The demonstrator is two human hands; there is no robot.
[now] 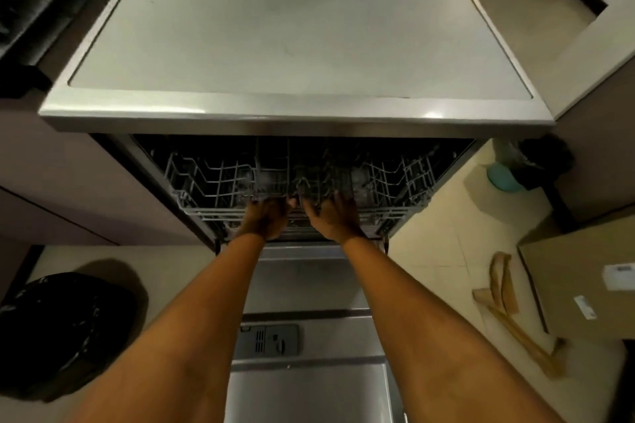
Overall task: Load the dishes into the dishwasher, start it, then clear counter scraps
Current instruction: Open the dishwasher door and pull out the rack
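The dishwasher stands open below a steel counter top (295, 110). Its door (309, 388) lies flat under my arms, with the detergent dispenser (269, 340) on it. A grey wire rack (213, 182) sits partly pulled out, with a dark cutlery basket (309, 175) at its middle. My left hand (266, 218) rests on the rack's front rail, fingers curled on the wire. My right hand (331, 216) sits beside it on the same rail, fingers spread against the basket. Whatever lies in the dark rack I cannot make out.
A black bin bag (58, 330) lies on the floor at the left. A cardboard box (584, 285) and tan paper strips (508, 306) sit on the tiles at the right. A teal bin (505, 175) stands by the right wall. Cabinets flank the dishwasher.
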